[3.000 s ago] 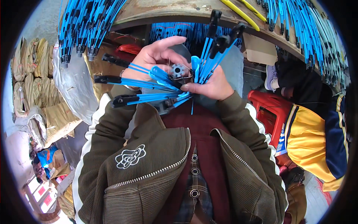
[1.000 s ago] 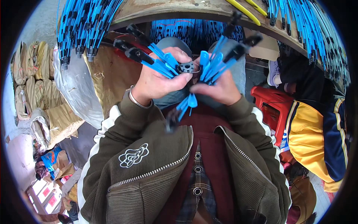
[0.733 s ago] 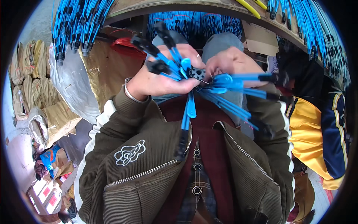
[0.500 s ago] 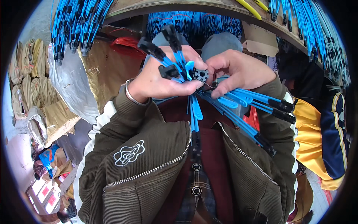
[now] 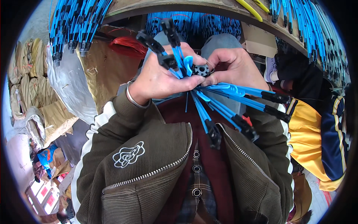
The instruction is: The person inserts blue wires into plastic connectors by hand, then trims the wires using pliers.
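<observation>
Between my hands is a round, notched black hub (image 5: 201, 70), apparently part of an umbrella frame, with thin blue ribs (image 5: 223, 109) fanning out from it. Black joints (image 5: 246, 128) cap the outer ends of the ribs. My left hand (image 5: 158, 76) is closed round one cluster of ribs, its thumb and forefinger on the hub's left side. At the hub's right edge, my right hand (image 5: 238, 67) is closed in a pinch, with a thin wire (image 5: 209, 64) rising by its fingertips. Exactly what lies under those fingertips is hidden.
Bundles of similar blue ribs hang over the wooden bench (image 5: 126, 14) at far left and far right. Yellow-handled pliers (image 5: 250, 9) lie on it. Red strands (image 5: 128, 46), a cardboard box (image 5: 260, 41) and wrapped sacks (image 5: 31, 78) surround me. Another person's shoe (image 5: 271, 70) shows at right.
My right hand has closed in against the hub, and its thumb has come up. The lower ribs have swung to the right and upward. The hub has tilted slightly.
</observation>
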The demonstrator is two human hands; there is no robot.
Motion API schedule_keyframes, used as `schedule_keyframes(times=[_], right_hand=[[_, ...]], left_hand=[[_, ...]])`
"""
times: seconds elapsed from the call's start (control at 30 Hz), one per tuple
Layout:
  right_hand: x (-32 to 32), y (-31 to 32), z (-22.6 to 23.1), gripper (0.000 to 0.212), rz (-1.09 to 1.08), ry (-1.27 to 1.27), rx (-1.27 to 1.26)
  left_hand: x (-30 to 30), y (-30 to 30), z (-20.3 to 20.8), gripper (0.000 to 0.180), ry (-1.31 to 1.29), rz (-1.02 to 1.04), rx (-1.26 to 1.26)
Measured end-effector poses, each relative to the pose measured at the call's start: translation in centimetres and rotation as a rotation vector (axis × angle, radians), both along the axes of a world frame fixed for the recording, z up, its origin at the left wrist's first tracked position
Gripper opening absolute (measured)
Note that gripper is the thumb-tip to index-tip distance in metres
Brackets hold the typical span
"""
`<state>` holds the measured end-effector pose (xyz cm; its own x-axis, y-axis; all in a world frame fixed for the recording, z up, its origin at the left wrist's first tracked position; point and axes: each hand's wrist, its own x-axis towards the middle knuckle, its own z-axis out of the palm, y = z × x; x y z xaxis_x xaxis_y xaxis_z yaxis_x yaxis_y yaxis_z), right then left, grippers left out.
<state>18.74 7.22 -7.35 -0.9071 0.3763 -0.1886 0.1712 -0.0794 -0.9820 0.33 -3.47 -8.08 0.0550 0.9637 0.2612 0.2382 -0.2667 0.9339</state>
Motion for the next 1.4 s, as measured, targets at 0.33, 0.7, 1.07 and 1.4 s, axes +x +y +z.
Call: schedule_keyframes(times=[0.33, 0.7, 1.07, 1.4], right_hand=[[0.4, 1.2, 0.3, 0.028, 0.02, -0.124, -0.058], [-2.0, 3.0, -0.6, 0.036, 0.361, -0.114, -0.001], [-3.5, 2.0, 0.7, 0.062, 0.397, 0.014, 0.297], [-2.7, 0.7, -1.2, 0.062, 0.092, 0.155, 0.173]], left_hand=[[1.3, 0.0, 0.5, 0.028, -0.242, -0.048, -0.159], [0.3, 0.1, 0.0, 0.035, -0.255, -0.158, -0.169], [-3.1, 2.9, 1.8, 0.039, 0.376, -0.19, 0.183], [-2.5, -0.1, 1.4, 0.054, -0.036, 0.127, -0.237]])
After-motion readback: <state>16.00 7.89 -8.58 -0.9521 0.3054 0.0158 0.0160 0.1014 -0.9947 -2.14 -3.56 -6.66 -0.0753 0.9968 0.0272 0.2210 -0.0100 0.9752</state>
